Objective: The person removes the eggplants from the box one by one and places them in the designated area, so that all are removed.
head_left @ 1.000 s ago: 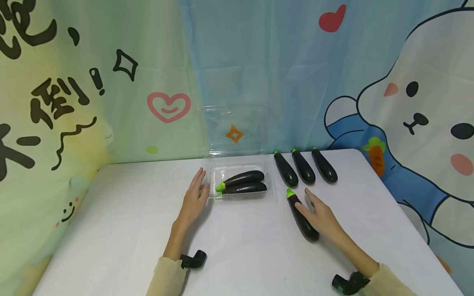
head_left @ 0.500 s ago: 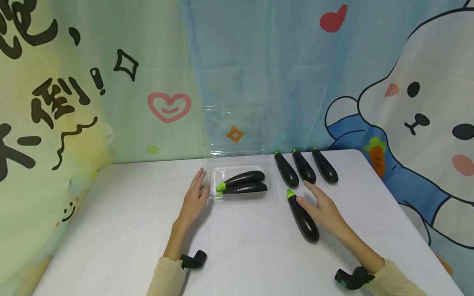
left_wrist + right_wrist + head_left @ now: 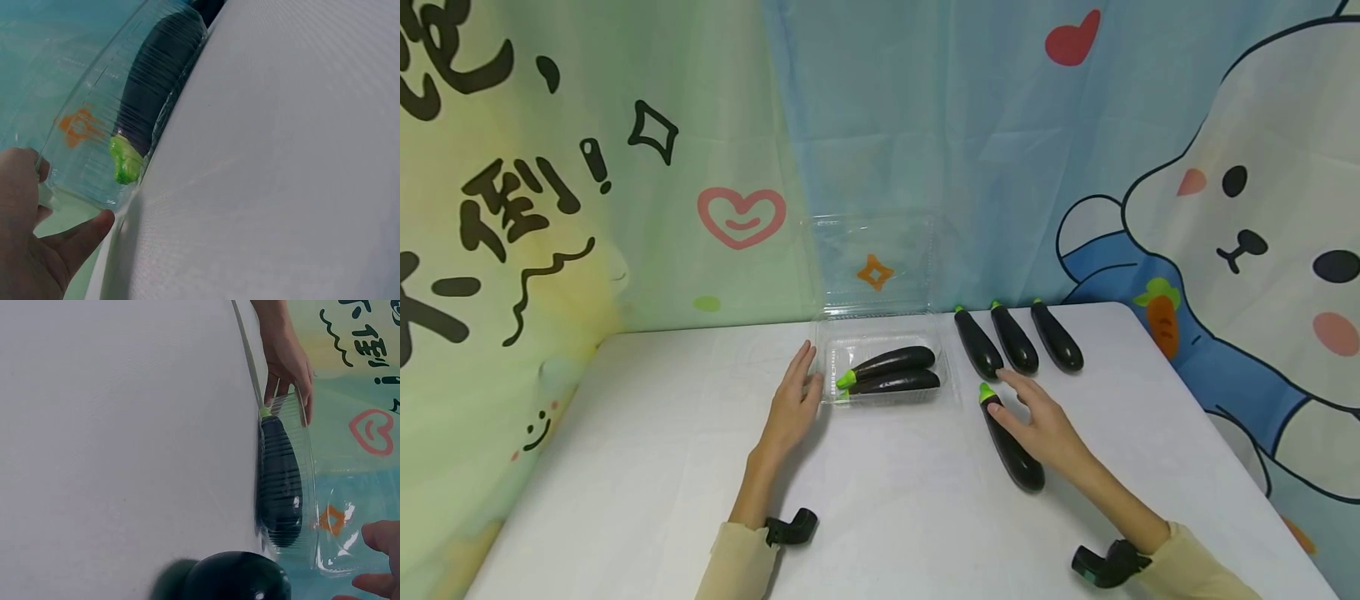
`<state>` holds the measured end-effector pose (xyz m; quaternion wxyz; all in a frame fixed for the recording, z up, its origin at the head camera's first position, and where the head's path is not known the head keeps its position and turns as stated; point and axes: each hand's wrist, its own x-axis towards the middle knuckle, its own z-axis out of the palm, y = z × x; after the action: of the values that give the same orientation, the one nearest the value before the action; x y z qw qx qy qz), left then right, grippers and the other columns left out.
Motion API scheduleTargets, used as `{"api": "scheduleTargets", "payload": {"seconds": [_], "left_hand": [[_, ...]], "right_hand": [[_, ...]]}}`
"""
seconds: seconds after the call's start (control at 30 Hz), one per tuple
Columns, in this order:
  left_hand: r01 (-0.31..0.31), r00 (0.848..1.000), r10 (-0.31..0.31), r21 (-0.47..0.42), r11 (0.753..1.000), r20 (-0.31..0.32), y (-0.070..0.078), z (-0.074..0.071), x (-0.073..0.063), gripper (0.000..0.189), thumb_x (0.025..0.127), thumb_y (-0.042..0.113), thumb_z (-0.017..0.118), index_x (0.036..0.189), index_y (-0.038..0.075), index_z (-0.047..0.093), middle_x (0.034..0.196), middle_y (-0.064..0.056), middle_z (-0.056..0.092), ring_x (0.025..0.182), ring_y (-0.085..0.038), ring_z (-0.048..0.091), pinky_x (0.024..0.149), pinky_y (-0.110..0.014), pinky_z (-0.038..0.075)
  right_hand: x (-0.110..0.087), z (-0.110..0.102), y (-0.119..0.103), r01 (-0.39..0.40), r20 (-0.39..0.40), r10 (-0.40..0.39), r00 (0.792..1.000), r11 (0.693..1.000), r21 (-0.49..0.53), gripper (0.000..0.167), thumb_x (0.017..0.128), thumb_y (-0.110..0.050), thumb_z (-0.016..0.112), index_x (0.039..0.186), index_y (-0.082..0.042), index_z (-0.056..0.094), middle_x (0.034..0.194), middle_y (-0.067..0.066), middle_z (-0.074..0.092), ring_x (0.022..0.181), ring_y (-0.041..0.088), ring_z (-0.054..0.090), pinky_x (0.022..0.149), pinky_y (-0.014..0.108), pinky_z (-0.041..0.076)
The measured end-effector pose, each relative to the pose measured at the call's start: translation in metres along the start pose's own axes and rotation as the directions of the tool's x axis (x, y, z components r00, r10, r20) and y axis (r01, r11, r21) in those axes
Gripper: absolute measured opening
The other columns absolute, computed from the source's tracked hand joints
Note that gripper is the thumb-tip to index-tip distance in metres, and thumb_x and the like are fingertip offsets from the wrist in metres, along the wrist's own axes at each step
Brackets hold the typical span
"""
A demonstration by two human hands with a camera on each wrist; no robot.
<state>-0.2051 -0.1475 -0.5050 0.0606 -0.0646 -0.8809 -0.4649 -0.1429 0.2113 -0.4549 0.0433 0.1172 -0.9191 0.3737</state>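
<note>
A clear plastic clamshell box (image 3: 943, 367) stands on the table with its lid (image 3: 880, 237) raised. Two dark eggplants (image 3: 891, 360) with green stems lie inside it. My left hand (image 3: 793, 400) rests against the box's left side, fingers extended; in the left wrist view its thumb (image 3: 94, 234) is by the box's corner. My right hand (image 3: 1041, 421) hovers with spread fingers over a single eggplant (image 3: 1011, 450), thumb near its stem end. Whether the thumb touches it I cannot tell. In the right wrist view, that eggplant's rounded end (image 3: 237, 578) shows apart from the fingers (image 3: 378, 537).
Three more eggplants (image 3: 979, 343) lie side by side at the table's back edge, right of the box. A white cloth covers the table (image 3: 880, 517). A printed curtain (image 3: 1000, 167) hangs right behind it.
My right hand has shifted slightly up and left above the single eggplant, its fingertips now near the back row. The left hand, the box and the eggplants look unmoved.
</note>
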Motion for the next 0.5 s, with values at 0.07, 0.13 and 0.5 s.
{"api": "scheduleTargets", "payload": {"seconds": [0.07,0.13,0.5], "left_hand": [[-0.002,1.0,0.002,0.003,1.0,0.0,0.0,0.0,0.0,0.051,0.103,0.024,0.043,0.151,0.009,0.034,0.161,0.0,0.027,0.125,-0.029,0.058,0.111,-0.048,0.041],[-0.005,1.0,0.005,0.005,1.0,0.001,0.0,0.0,0.0,0.051,0.103,0.024,0.042,0.151,0.009,0.034,0.161,0.0,0.027,0.125,-0.029,0.058,0.111,-0.048,0.041],[-0.01,1.0,0.01,0.003,1.0,-0.001,-0.001,-0.001,0.0,0.051,0.103,0.024,0.043,0.151,0.009,0.034,0.161,0.001,0.027,0.125,-0.028,0.058,0.111,-0.047,0.041]], "right_hand": [[0.001,0.0,-0.003,0.017,0.004,-0.018,1.0,1.0,0.005,0.055,0.095,-0.022,0.062,0.142,0.001,0.044,0.146,0.027,0.043,0.132,0.046,0.043,0.103,0.062,0.041],[0.003,0.001,-0.006,0.034,0.01,-0.035,0.999,0.999,0.015,0.054,0.094,-0.021,0.062,0.141,0.0,0.045,0.146,0.026,0.044,0.133,0.045,0.043,0.103,0.063,0.041],[0.023,0.006,-0.027,0.084,0.123,-0.087,0.989,0.996,0.031,0.053,0.095,-0.025,0.061,0.143,-0.006,0.046,0.148,0.019,0.046,0.138,0.039,0.042,0.108,0.061,0.038]]}}
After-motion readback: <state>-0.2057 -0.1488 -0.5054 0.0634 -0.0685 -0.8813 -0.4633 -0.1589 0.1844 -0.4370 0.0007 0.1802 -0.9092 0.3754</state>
